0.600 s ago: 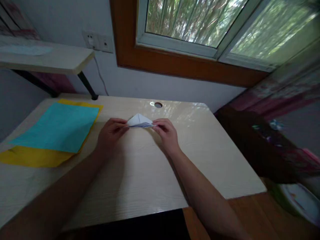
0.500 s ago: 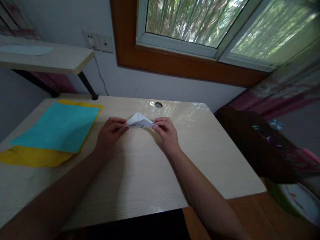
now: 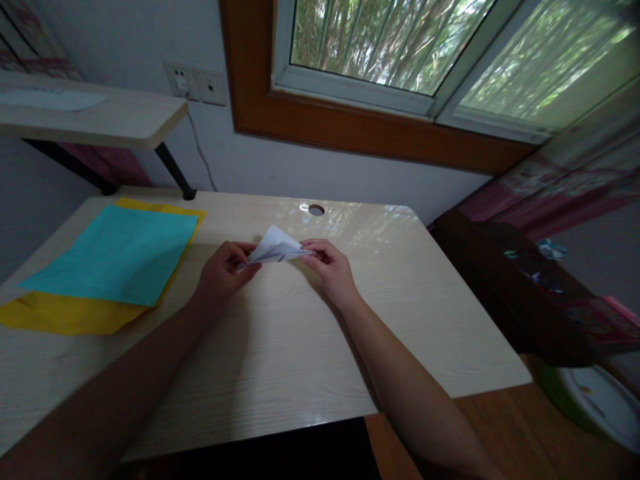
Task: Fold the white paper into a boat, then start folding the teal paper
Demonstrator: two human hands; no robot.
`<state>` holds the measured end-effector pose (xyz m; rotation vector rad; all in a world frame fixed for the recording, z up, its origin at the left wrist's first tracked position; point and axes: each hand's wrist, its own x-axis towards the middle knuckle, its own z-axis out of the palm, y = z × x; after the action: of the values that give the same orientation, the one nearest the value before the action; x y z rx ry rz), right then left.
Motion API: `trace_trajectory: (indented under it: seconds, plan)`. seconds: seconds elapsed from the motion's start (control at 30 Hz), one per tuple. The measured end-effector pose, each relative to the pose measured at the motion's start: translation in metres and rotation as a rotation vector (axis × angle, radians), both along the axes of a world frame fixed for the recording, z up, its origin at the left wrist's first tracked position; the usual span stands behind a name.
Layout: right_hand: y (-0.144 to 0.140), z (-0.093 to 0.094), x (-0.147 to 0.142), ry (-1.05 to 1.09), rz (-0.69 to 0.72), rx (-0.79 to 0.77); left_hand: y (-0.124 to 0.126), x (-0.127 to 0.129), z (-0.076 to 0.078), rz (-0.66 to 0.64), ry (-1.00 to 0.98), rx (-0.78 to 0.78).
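A small folded white paper (image 3: 274, 245) with a pointed top is held between my two hands, above the far half of the desk (image 3: 310, 347). My left hand (image 3: 224, 270) pinches its left corner between thumb and fingers. At the opposite corner, my right hand (image 3: 330, 263) grips the paper the same way. The fingers partly cover both ends of it.
Left of my hands, a turquoise sheet (image 3: 123, 253) lies over a yellow sheet (image 3: 75, 313). A raised shelf (image 3: 125, 127) on black legs stands at the back left. A round cable hole (image 3: 317, 210) is near the desk's back edge, below the window (image 3: 375, 100).
The folded paper has tilted, its left end dipping and its peak shifting slightly left. My left hand has moved a little down. Both hands keep their hold.
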<state>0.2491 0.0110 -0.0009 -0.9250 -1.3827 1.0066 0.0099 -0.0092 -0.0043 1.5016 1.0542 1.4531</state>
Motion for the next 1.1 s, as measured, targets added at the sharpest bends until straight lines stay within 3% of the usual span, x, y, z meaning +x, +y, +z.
trace_trajectory:
  seconds: [0.13,0.33,0.6,0.7,0.8,0.9,1.1]
  plan:
    - [-0.003,0.001,-0.002,-0.008,0.036,-0.119,0.001,-0.001,-0.003,-0.022,0.017,-0.058]
    - [-0.006,0.007,0.0,-0.057,0.017,-0.02,0.0,-0.001,-0.005,-0.066,0.073,-0.11]
    - [-0.004,0.0,-0.001,0.019,-0.084,-0.107,0.001,-0.003,-0.012,-0.107,0.129,-0.123]
    - [-0.001,-0.004,-0.001,0.061,-0.089,-0.102,0.002,-0.002,-0.012,-0.079,0.094,-0.16]
    - [0.0,-0.006,-0.001,0.031,-0.082,-0.102,0.002,-0.001,-0.009,-0.141,0.068,-0.229]
    - [-0.001,-0.007,0.0,-0.029,-0.059,-0.091,0.002,-0.002,-0.004,-0.193,0.175,-0.278]
    - [-0.006,-0.006,0.0,-0.156,0.034,-0.057,0.002,-0.004,0.001,-0.092,0.428,-0.188]
